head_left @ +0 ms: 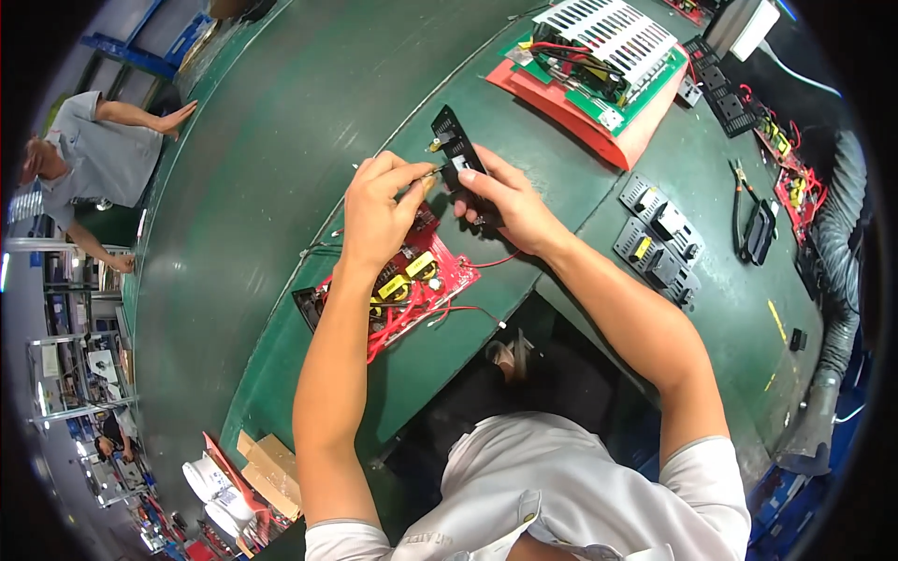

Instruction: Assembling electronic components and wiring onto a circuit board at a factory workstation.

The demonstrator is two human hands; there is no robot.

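Black panel: a narrow black plate (456,150) with cut-outs, held up off the green bench (262,168), tilted, just above the red circuit board (412,280).
Right hand: the right hand (505,201) wraps the plate's lower end, fingers curled behind it and the thumb laid across the front.
Left hand: the left hand (379,210) has thumb and forefinger pinched together on something thin and pale at the plate's edge; it looks like a wire end or small tool, too small to tell for sure.
Feel of it: the plate looks light and stiff, thin sheet, probably with sharp cut edges, so it wants holding by the long sides, clear of the fitted yellow part near the top.
Board below: red and yellow leads (402,318) trail from it; they are soft and springy, and the board looks fragile, better taken by the rim than by its components.
Spare plates: more black panels (659,238) lie flat on the bench, to the right and well apart.
Far side: a green board with a white vented cover (613,37) sits on a red tray (580,117). A person in grey (103,154) leans on the bench's left edge.
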